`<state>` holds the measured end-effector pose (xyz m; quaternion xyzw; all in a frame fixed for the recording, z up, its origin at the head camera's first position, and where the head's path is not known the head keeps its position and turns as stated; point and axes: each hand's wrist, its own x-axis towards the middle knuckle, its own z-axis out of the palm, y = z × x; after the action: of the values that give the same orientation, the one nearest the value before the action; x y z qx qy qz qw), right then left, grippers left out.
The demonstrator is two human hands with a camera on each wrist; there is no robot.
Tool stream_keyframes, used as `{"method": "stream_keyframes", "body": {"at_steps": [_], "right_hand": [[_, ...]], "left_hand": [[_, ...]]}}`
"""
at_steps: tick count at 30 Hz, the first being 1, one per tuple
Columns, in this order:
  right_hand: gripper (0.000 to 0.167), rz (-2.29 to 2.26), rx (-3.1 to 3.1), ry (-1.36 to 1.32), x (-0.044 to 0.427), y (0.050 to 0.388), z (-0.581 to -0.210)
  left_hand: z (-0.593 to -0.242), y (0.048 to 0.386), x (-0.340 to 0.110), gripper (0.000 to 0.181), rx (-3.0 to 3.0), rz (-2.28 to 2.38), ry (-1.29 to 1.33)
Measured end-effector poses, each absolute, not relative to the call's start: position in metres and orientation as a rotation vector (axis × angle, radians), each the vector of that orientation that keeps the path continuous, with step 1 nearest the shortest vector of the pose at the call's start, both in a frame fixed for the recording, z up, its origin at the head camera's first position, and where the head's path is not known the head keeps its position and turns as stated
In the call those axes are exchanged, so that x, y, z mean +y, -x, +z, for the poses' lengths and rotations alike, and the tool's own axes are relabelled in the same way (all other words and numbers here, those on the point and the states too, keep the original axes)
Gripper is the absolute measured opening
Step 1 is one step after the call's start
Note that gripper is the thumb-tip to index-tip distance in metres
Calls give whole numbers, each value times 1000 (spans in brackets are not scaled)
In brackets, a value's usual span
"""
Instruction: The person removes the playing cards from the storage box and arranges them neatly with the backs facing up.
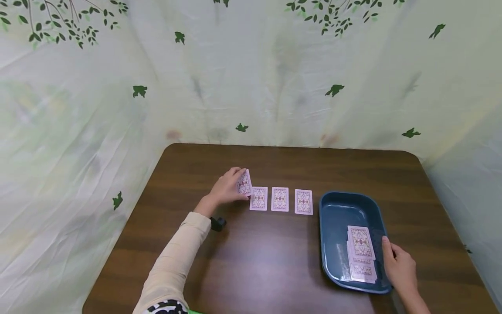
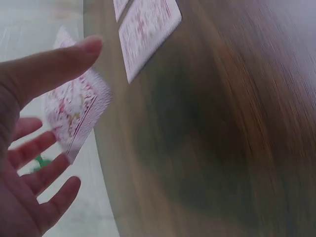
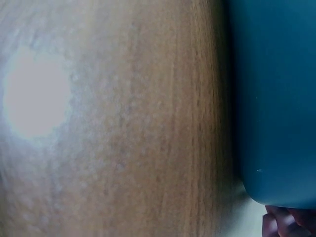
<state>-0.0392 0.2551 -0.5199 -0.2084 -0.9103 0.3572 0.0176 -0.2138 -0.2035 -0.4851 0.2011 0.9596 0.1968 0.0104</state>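
Note:
A patterned playing card (image 1: 244, 183), red and purple on its back, is tilted up off the table in my left hand (image 1: 227, 188). The left wrist view shows the thumb in front of that card and the fingertips at its far edge. Just right of it, three playing cards lie face down in a row: a near one (image 1: 259, 199), a middle one (image 1: 280, 199) and a far one (image 1: 303, 202). My right hand (image 1: 401, 267) grips the right rim of a blue tray (image 1: 332, 235), thumb on top. Overlapping playing cards (image 1: 361, 244) lie face down inside it.
The dark wooden table (image 1: 266, 257) has rounded back corners. A pale curtain (image 1: 259, 87) with leaf prints hangs behind and beside it. In the right wrist view the outer wall of the tray (image 3: 281, 98) borders the tabletop (image 3: 128, 123).

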Motion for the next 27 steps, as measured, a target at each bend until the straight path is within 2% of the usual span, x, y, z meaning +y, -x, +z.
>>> {"method": "stream_keyframes", "body": {"at_steps": [11, 27], "right_hand": [[56, 1080, -2806, 634, 256, 40, -515], [56, 1093, -2818, 613, 254, 37, -518]], "left_hand": [[-491, 220, -219, 90, 2760, 530, -740], [-502, 217, -221, 84, 2663, 454, -697]]}}
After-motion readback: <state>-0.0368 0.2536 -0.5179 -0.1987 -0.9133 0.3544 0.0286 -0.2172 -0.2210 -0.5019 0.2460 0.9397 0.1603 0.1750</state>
